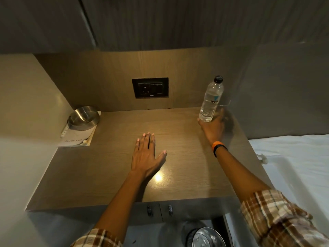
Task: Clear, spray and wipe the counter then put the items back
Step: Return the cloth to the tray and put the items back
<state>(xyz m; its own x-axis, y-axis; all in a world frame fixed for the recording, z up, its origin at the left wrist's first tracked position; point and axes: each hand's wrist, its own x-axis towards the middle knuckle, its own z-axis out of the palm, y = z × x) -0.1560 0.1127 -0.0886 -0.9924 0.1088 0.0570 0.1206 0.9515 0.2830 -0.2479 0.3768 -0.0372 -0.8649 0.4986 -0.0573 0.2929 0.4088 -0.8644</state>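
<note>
Gripping the water bottle (211, 99) at the table's (185, 125) back corner, the right hand (212, 126) is likely clearing it; left hand (146, 155) is lying open, flat.

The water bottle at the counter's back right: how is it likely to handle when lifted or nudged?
The water bottle is tall and narrow, so it would probably tip if pushed high up. It looks full, so likely fairly heavy for its size. The right hand holds it low at the base, and the clear plastic looks smooth, so that grip may slip.
</note>
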